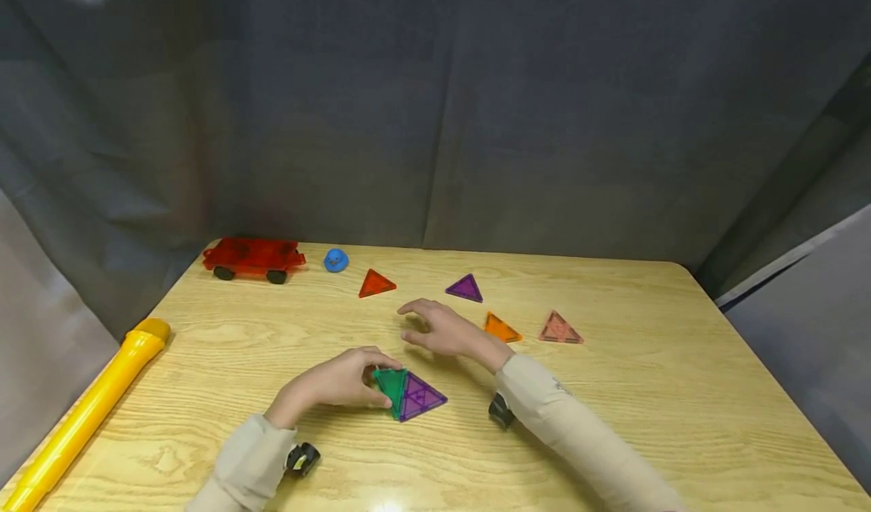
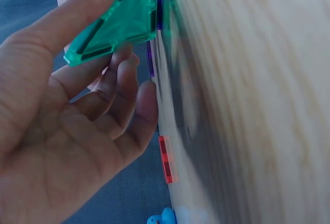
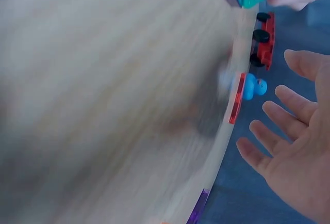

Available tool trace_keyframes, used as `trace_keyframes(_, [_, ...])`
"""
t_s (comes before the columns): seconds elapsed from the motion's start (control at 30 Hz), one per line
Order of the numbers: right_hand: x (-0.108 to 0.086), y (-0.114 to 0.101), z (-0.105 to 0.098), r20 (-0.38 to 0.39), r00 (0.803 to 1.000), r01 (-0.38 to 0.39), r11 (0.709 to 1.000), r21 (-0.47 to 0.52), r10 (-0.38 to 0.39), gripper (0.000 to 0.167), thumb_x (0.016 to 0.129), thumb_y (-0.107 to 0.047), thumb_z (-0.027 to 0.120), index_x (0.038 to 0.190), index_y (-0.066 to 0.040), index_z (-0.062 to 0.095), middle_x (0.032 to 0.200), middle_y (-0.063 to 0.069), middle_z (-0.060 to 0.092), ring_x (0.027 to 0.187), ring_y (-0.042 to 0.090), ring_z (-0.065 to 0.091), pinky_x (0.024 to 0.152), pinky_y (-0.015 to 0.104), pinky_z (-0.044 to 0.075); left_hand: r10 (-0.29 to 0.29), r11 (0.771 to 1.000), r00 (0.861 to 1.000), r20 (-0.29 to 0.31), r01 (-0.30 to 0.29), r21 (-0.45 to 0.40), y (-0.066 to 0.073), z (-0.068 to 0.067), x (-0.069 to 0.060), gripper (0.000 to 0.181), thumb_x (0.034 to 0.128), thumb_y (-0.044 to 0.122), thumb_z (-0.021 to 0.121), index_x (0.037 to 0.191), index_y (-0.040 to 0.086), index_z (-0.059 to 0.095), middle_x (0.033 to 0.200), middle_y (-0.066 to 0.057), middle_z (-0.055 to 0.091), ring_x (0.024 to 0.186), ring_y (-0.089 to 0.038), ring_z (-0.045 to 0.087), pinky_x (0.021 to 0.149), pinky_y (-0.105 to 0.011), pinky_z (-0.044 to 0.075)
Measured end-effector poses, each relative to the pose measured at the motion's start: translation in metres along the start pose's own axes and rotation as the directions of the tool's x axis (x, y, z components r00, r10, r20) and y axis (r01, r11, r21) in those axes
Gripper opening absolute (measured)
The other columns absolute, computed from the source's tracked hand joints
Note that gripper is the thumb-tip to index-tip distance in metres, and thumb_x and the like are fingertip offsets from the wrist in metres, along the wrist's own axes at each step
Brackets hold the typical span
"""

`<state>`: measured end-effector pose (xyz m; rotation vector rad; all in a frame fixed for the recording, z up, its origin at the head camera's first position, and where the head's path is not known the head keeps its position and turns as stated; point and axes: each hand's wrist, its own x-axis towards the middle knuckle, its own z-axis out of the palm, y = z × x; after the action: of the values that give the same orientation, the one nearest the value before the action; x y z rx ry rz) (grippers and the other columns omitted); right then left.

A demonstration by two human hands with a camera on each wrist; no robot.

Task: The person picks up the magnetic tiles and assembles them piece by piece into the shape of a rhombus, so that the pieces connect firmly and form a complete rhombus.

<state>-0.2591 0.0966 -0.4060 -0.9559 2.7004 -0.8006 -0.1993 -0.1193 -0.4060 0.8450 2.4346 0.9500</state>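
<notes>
My left hand (image 1: 343, 380) pinches a green translucent triangular magnetic tile (image 1: 390, 387) between thumb and fingers. In the left wrist view the green tile (image 2: 121, 25) is tilted up off the wood. Edge to edge with it, on its right, is a purple triangular tile (image 1: 422, 397). My right hand (image 1: 445, 329) hovers over the table beyond these two, holding nothing; its fingers are spread and loosely bent in the right wrist view. Behind the right wrist lies an orange triangular tile (image 1: 501, 327), partly covered by that arm.
A red triangle tile (image 1: 376, 283), a second purple triangle (image 1: 466, 288) and a pink triangle (image 1: 560, 328) lie farther back on the table (image 1: 680, 391). A red toy wagon (image 1: 252, 256) and blue rubber bird (image 1: 336, 260) stand back left. A long yellow tube (image 1: 88, 414) lies along the left edge.
</notes>
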Motion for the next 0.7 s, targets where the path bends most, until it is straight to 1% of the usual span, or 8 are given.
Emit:
trace_keyframes(0.17, [0.018, 0.002, -0.001, 0.022, 0.999, -0.032, 0.999, -0.016, 0.033, 0.049, 0.097, -0.027, 0.056, 0.140, -0.007, 0.045, 0.142, 0.013, 0.045, 0.132, 0.030, 0.041, 0.108, 0.044, 0.034, -0.005, 1.000, 1.000, 0.003, 0.005, -0.002, 0.001, -0.001, 0.000, 0.052, 0.0808, 0.024, 0.077, 0.127, 0.007, 0.061, 0.103, 0.001, 0.057, 0.087, -0.013, 0.052, 0.077, -0.030, 0.047])
trace_keyframes(0.27, [0.027, 0.004, 0.000, 0.030, 0.998, -0.054, 0.998, -0.033, 0.055, 0.051, 0.097, -0.028, 0.055, 0.142, -0.008, 0.042, 0.144, 0.012, 0.044, 0.134, 0.028, 0.039, 0.110, 0.042, 0.031, -0.002, 1.000, 1.000, 0.003, 0.002, 0.001, 0.002, -0.002, -0.001, 0.052, 0.0805, 0.024, 0.077, 0.127, 0.007, 0.061, 0.103, 0.001, 0.057, 0.087, -0.013, 0.052, 0.077, -0.030, 0.047])
trace_keyframes(0.43, [0.040, 0.008, 0.004, 0.038, 0.996, -0.079, 0.996, -0.038, 0.081, 0.052, 0.097, -0.028, 0.055, 0.143, -0.008, 0.041, 0.145, 0.011, 0.043, 0.135, 0.027, 0.037, 0.111, 0.041, 0.029, 0.004, 1.000, 1.000, 0.005, -0.004, 0.004, 0.003, -0.003, -0.001, 0.051, 0.0803, 0.023, 0.077, 0.126, 0.007, 0.061, 0.104, 0.001, 0.057, 0.088, -0.012, 0.052, 0.077, -0.029, 0.047])
trace_keyframes(0.57, [0.049, 0.011, 0.010, 0.052, 0.993, -0.105, 0.992, -0.067, 0.109, 0.056, 0.096, -0.030, 0.055, 0.145, -0.008, 0.038, 0.147, 0.010, 0.041, 0.137, 0.027, 0.034, 0.112, 0.041, 0.027, 0.002, 1.000, 1.000, 0.008, -0.002, 0.002, 0.002, -0.003, -0.001, 0.051, 0.0805, 0.023, 0.077, 0.126, 0.008, 0.061, 0.104, 0.001, 0.057, 0.088, -0.012, 0.053, 0.078, -0.029, 0.047])
trace_keyframes(0.63, [0.052, 0.012, 0.011, 0.053, 0.991, -0.119, 0.990, -0.077, 0.123, 0.058, 0.096, -0.031, 0.055, 0.146, -0.009, 0.037, 0.148, 0.010, 0.039, 0.137, 0.028, 0.033, 0.113, 0.042, 0.026, 0.002, 1.000, 1.000, 0.008, -0.002, 0.002, 0.002, -0.003, -0.001, 0.051, 0.0806, 0.023, 0.077, 0.126, 0.008, 0.061, 0.105, 0.000, 0.058, 0.088, -0.012, 0.053, 0.078, -0.029, 0.047])
trace_keyframes(0.7, [0.055, 0.013, 0.012, 0.056, 0.987, -0.149, 0.985, -0.087, 0.154, 0.060, 0.095, -0.033, 0.055, 0.147, -0.011, 0.035, 0.149, 0.009, 0.038, 0.138, 0.029, 0.031, 0.113, 0.045, 0.024, 0.006, 1.000, 1.000, 0.007, -0.006, 0.008, 0.002, -0.002, -0.001, 0.051, 0.0806, 0.023, 0.077, 0.126, 0.008, 0.061, 0.105, 0.000, 0.058, 0.088, -0.012, 0.053, 0.078, -0.029, 0.047])
